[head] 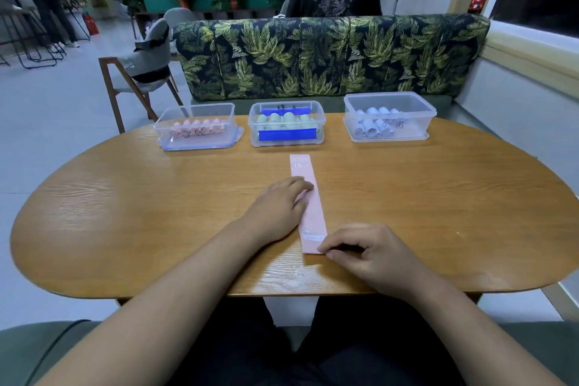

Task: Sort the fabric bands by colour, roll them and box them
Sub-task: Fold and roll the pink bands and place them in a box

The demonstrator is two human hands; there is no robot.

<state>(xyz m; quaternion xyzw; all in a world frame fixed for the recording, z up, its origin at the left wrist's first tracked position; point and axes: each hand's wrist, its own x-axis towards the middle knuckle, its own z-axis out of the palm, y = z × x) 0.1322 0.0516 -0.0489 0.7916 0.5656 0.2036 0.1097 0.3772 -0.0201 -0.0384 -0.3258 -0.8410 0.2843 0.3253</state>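
As you look down from the head camera, one pink fabric band (308, 207) lies flat and unrolled on the wooden table (141, 213), running straight away from you, with "15" printed at its far end. Your left hand (279, 207) rests on the band's left edge about midway along, fingers fairly straight and relaxed, pressing it down. Your right hand (366, 252) has its fingers curled, and thumb and fingertips pinch the near right corner of the band. Across the far side of the table stand three clear plastic boxes in a row, all without lids on. The left box (200, 110) holds pink rolls (200, 128), the middle box (319, 122) holds green rolls (283, 119), and the right box (388, 100) holds pale blue rolls (374, 127). Behind them is a leaf-print sofa (329, 56). No other loose bands show on the table, so the job looks nearly done: this pink band is not yet rolled, and it belongs in the left box.
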